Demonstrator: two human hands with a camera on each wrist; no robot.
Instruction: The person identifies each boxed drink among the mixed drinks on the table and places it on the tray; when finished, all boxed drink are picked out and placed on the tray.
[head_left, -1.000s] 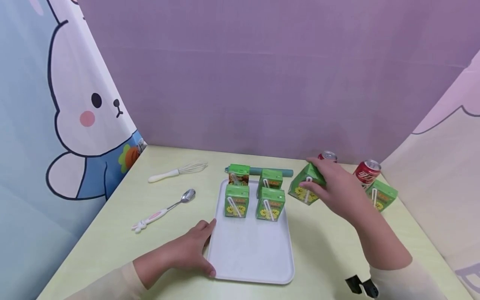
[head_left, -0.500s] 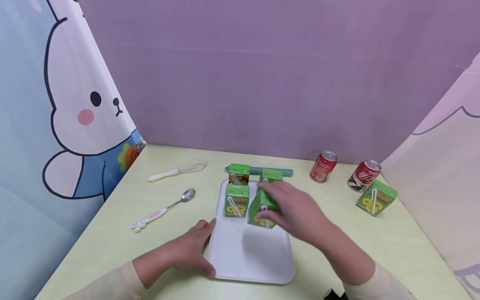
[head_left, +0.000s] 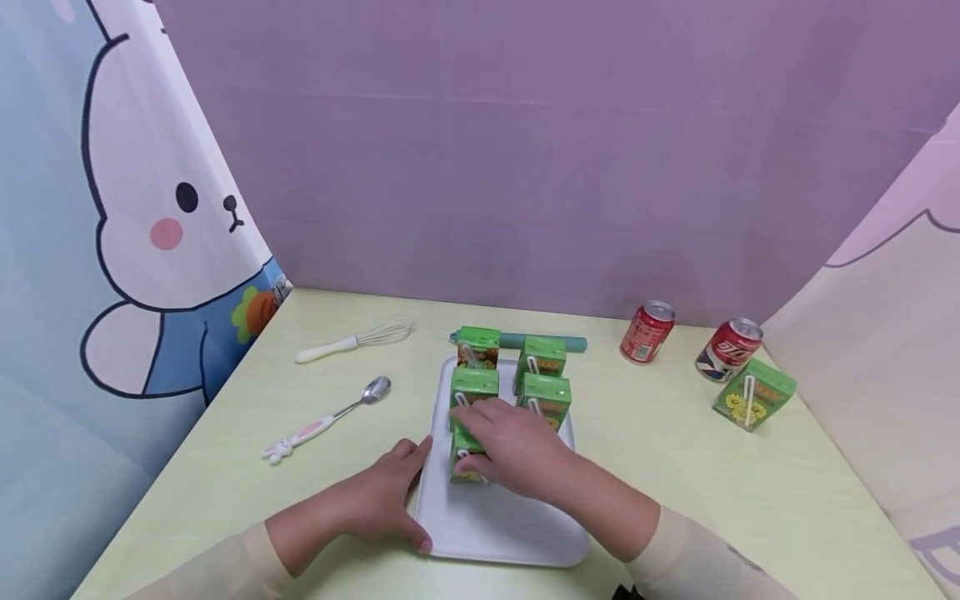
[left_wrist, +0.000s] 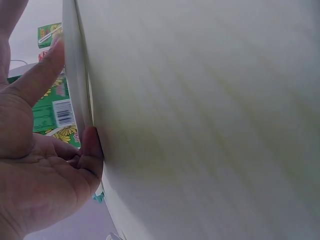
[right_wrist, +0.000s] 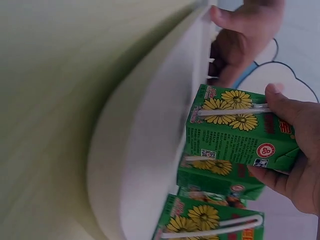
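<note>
My right hand grips a green juice box by its upper part, over the left side of the white tray. A white straw runs down its front, across yellow flowers. Whether its bottom rests on the tray is hard to tell. Behind it, several similar juice boxes stand upright on the tray's far half, in two columns. At the tray's near left edge, my left hand holds the rim, thumb by the corner and other fingers curled against the side, as the left wrist view shows.
Two red cans stand at the back right, with another juice box tilted near the right one. To the left lie a whisk and a bunny-handled spoon. A teal stick lies behind the tray.
My right hand has carried the juice box from the table's right side, across the tray, to the front of the left column. My left hand has stayed at the tray's edge.
</note>
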